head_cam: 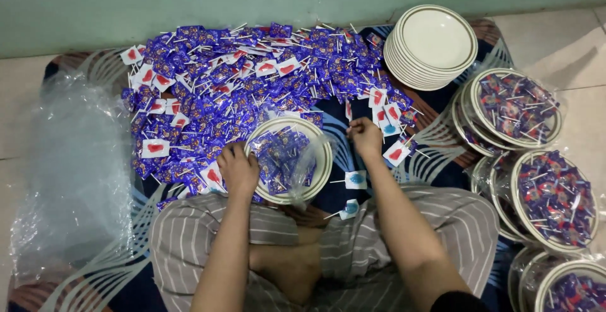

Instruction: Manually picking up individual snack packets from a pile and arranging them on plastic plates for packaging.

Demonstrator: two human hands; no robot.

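Left hand (238, 170): it rests on the left rim of the plate (323, 160); the fingers are curled together over the edge, clamped on the rim as far as the view shows.
Right hand (365, 136): it hovers just right of the plate, at the edge of the lollipop heap (252, 78); the fingertips are pinched together, maybe on a thin white stick, but it is too small to tell surely.
Plate: it lies between both hands, in front of the crossed legs; a clear bag with purple lollipops (281, 157) is inside it.
Relation: the loose lollipops (391, 126) lie just right of the right fingertips, sticks pointing mostly to the lower right; the right hand is nearer.
Around: stack of empty plates (432, 44) behind; wrapped filled plates (511, 107) at right; clear plastic sheets (69, 173) at left.
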